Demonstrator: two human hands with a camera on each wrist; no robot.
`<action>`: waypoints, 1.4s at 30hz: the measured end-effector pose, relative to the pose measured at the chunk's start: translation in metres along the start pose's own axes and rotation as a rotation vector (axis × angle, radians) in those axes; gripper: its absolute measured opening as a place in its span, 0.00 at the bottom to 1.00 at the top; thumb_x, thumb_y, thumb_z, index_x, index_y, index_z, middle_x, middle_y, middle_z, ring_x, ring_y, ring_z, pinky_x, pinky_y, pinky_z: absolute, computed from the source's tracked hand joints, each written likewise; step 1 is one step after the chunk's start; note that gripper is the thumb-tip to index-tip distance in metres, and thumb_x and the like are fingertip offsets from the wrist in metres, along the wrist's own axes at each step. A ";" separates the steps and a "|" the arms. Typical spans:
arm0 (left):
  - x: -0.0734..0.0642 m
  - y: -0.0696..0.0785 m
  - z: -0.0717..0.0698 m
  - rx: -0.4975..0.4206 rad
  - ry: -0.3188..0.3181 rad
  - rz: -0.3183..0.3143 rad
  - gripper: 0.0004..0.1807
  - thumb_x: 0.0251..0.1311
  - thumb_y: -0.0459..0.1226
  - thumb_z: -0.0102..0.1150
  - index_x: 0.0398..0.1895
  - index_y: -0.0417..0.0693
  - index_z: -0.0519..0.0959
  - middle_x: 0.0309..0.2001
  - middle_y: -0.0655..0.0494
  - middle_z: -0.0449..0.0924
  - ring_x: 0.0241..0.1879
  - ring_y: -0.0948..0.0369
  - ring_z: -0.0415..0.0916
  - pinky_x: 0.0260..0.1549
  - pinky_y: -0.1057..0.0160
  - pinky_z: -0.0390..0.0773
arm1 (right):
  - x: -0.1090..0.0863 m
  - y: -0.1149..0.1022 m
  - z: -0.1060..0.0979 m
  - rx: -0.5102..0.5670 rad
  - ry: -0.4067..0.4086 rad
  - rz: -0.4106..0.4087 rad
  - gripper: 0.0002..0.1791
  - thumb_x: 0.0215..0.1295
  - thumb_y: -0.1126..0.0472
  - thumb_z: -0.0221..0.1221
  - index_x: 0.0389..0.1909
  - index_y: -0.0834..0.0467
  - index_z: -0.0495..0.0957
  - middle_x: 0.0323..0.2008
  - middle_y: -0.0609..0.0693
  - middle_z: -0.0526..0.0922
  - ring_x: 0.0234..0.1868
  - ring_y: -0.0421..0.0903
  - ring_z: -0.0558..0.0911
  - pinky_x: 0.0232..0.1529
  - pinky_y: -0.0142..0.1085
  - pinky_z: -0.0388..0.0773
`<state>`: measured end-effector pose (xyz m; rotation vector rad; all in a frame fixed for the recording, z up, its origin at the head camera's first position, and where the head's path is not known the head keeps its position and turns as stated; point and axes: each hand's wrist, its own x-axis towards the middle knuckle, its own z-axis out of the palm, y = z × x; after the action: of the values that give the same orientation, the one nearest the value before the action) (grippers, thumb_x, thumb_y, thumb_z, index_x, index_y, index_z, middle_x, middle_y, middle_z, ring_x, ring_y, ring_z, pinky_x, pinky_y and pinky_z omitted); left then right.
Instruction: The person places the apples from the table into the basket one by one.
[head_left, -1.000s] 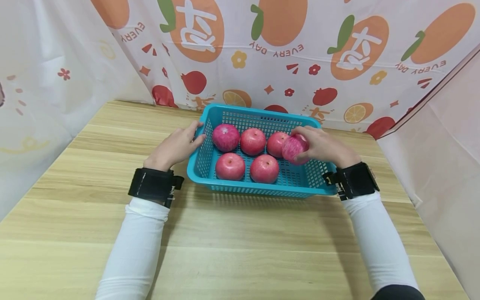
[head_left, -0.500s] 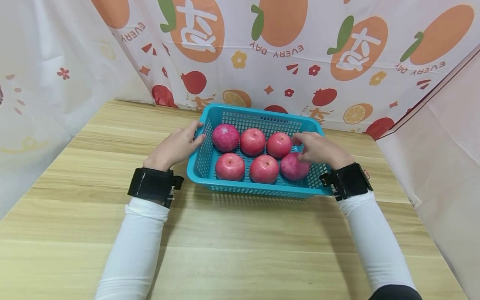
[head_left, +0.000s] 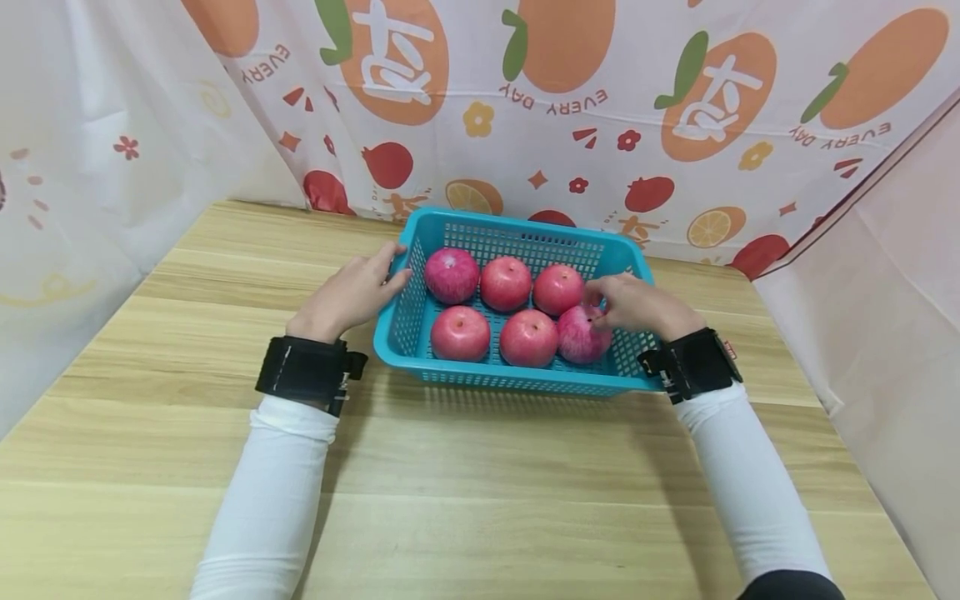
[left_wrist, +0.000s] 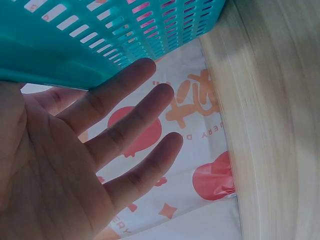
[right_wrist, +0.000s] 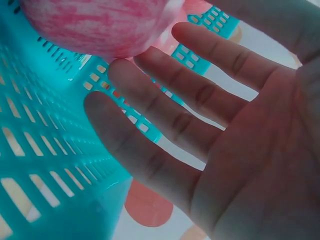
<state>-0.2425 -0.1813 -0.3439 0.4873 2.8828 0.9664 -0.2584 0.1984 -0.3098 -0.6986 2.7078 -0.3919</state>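
Observation:
A blue plastic basket point(head_left: 517, 380) with slotted walls holds several red and pink apples. At its left end my left hand point(head_left: 351, 292) rests thumb and fingertips at the rim; the left wrist view shows its fingers point(left_wrist: 127, 132) spread and nearly straight outside the basket wall point(left_wrist: 55, 55). My right hand point(head_left: 637, 304) reaches over the right end, its fingertips at a streaked pink apple point(head_left: 583, 335) in the front right corner. In the right wrist view the fingers point(right_wrist: 160, 107) extend loosely, tips close against that apple point(right_wrist: 100, 25). A plain red apple point(head_left: 528, 337) sits just left of it.
The basket stands on a light wood table point(head_left: 480, 492). Behind it hangs a white fruit-print cloth point(head_left: 480, 150), close to the basket's back rim. In the back row, a darker apple point(head_left: 452, 275) sits at the left end.
The streaked apple has come down from the right hand's grip into the front right corner, then shifted slightly left against its neighbour. The right hand has loosened around it. The left hand stays put.

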 end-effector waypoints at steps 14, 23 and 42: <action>-0.001 0.001 -0.001 -0.010 -0.003 -0.007 0.30 0.77 0.40 0.49 0.75 0.36 0.57 0.66 0.31 0.69 0.58 0.38 0.76 0.52 0.41 0.79 | 0.002 0.000 0.001 -0.013 -0.005 -0.008 0.24 0.61 0.67 0.70 0.58 0.68 0.78 0.40 0.57 0.82 0.43 0.55 0.77 0.48 0.49 0.80; -0.002 0.002 -0.001 -0.004 0.001 -0.005 0.30 0.78 0.40 0.48 0.75 0.36 0.57 0.65 0.31 0.71 0.57 0.39 0.77 0.51 0.41 0.80 | 0.001 0.000 0.003 -0.017 0.007 0.006 0.23 0.62 0.68 0.69 0.57 0.67 0.79 0.43 0.59 0.82 0.47 0.56 0.76 0.47 0.49 0.80; -0.002 0.001 0.000 -0.005 0.000 0.003 0.29 0.78 0.40 0.48 0.75 0.37 0.57 0.61 0.31 0.74 0.52 0.41 0.80 0.44 0.48 0.85 | -0.003 0.001 0.002 0.020 -0.001 0.013 0.24 0.63 0.66 0.68 0.59 0.67 0.78 0.47 0.60 0.82 0.49 0.58 0.77 0.48 0.49 0.82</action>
<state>-0.2408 -0.1815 -0.3435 0.4915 2.8797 0.9743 -0.2557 0.2003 -0.3111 -0.6757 2.7023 -0.4155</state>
